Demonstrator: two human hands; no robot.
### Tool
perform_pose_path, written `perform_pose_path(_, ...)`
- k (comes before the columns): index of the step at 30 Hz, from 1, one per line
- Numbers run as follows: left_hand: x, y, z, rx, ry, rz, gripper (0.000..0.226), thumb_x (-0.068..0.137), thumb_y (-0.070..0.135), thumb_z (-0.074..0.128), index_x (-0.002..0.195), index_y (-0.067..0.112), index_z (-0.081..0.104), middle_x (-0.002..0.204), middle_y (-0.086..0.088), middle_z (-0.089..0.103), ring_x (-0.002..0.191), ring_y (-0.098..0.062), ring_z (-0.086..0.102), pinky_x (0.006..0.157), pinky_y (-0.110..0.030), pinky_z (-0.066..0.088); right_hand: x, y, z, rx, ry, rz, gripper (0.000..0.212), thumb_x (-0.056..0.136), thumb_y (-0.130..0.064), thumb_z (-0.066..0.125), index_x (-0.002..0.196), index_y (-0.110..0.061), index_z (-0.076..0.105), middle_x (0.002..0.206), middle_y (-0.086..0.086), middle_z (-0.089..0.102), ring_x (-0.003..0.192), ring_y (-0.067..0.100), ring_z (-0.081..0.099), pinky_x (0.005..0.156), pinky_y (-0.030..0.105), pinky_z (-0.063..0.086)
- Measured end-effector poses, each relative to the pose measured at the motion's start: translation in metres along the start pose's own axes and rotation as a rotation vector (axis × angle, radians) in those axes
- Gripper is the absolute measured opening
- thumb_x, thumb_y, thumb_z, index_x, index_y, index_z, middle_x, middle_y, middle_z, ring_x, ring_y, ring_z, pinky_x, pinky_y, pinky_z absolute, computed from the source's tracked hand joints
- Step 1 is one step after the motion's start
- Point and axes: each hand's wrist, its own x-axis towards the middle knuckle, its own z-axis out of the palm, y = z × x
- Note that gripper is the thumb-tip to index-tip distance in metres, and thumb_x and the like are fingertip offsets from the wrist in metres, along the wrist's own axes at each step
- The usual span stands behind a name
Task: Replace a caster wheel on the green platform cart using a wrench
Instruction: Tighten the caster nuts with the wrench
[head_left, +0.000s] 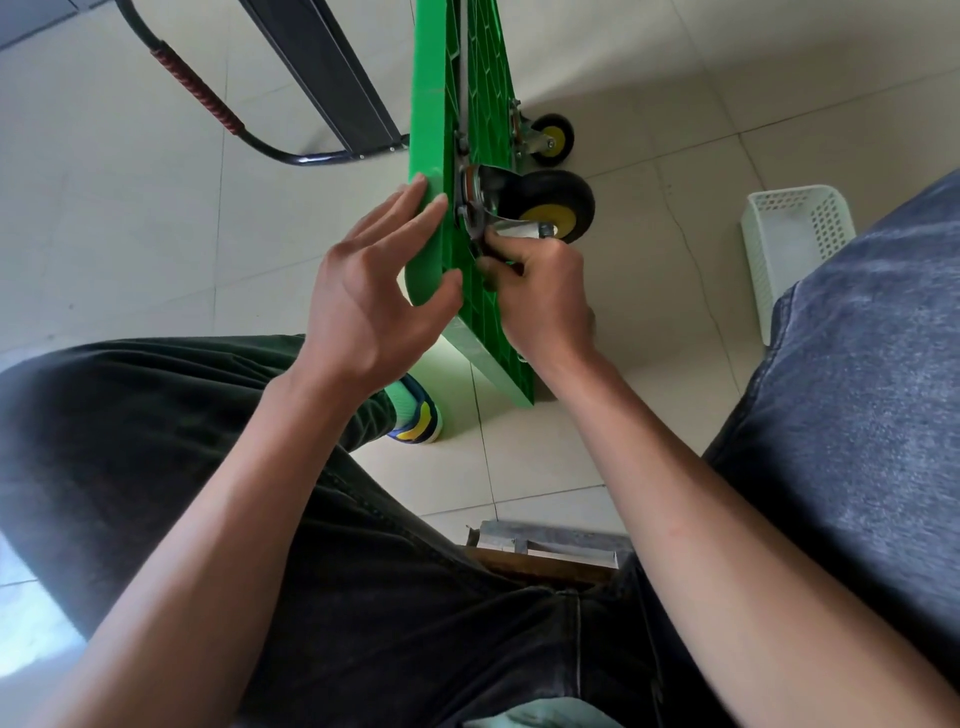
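The caster wheel (551, 207) sits on the underside of the green cart (480, 291), which stands up on its edge on the floor (130, 249). The wheel is black with a yellow middle, and its silver bracket is fixed flat against the cart. It sticks out sideways, away from the cart.

Your right hand (540, 291) is just below the wheel's bracket, on the same side of the cart as the wheel. Its fingers (506, 244) are curled tight around a small dark tool, likely the wrench (480, 236). The silver head of the tool touches a bolt on the bracket plate. Most of the tool is hidden in your hand, so you cannot tell much more about it.

Your left hand (374, 280) is on the other side of the cart. Its fingers are straight and spread, and they press on the cart's edge to keep it still.

Your right hand is the closer one to the wheel. The wheel is up and a little away from your right fingers, so the turning has to happen right there at the bolt.

A second wheel (553, 139) sits farther along the cart. A white basket (795, 244) stands well apart from the cart, on the wheel side.
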Motion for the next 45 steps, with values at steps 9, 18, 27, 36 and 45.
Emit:
perform_pose_path(9, 0.002, 0.002, -0.001, 0.001, -0.007, -0.015, 0.055, 0.086, 0.023, 0.068, 0.138, 0.006, 0.062, 0.148, -0.014, 0.053, 0.141, -0.022, 0.049, 0.116, -0.038, 0.043, 0.002, -0.003, -0.001, 0.119, -0.043, 0.109, 0.025, 0.09, -0.005, 0.072, 0.113, -0.011, 0.078, 0.095, -0.013, 0.073, 0.086, -0.004, 0.067, 0.082, 0.015, 0.055)
perform_pose_path(18, 0.002, 0.005, -0.003, 0.001, -0.011, -0.038, 0.055, 0.085, 0.021, 0.068, 0.138, 0.007, 0.062, 0.148, -0.013, 0.053, 0.141, -0.02, 0.049, 0.116, -0.035, 0.042, 0.004, -0.011, -0.007, 0.113, -0.098, 0.163, 0.02, 0.091, -0.01, 0.073, 0.11, -0.009, 0.079, 0.087, -0.008, 0.072, 0.073, -0.006, 0.06, 0.066, 0.008, 0.047)
perform_pose_path(27, 0.003, 0.007, -0.003, -0.025, 0.0, -0.053, 0.054, 0.085, 0.019, 0.069, 0.137, 0.007, 0.062, 0.147, -0.012, 0.054, 0.139, -0.019, 0.05, 0.114, -0.036, 0.045, 0.01, -0.016, -0.009, 0.101, -0.175, 0.22, 0.013, 0.093, -0.015, 0.073, 0.099, -0.009, 0.082, 0.068, -0.006, 0.071, 0.058, 0.013, 0.068, 0.064, 0.044, 0.062)
perform_pose_path(36, 0.001, 0.006, -0.002, -0.026, 0.017, -0.04, 0.054, 0.084, 0.013, 0.069, 0.137, 0.005, 0.062, 0.147, -0.013, 0.054, 0.139, -0.02, 0.051, 0.114, -0.033, 0.044, 0.032, -0.041, -0.032, 0.278, -0.304, 0.463, 0.013, 0.092, -0.008, 0.072, 0.09, 0.005, 0.072, 0.073, 0.017, 0.073, 0.049, 0.021, 0.065, 0.046, 0.029, 0.053)
perform_pose_path(45, -0.003, 0.006, -0.001, -0.059, 0.03, -0.053, 0.053, 0.088, 0.016, 0.07, 0.139, 0.007, 0.061, 0.149, -0.011, 0.053, 0.14, -0.015, 0.049, 0.116, -0.021, 0.037, 0.043, -0.038, -0.048, 0.221, -0.393, 0.457, 0.012, 0.094, -0.006, 0.069, 0.091, 0.006, 0.071, 0.077, 0.02, 0.072, 0.055, 0.025, 0.07, 0.048, 0.031, 0.056)
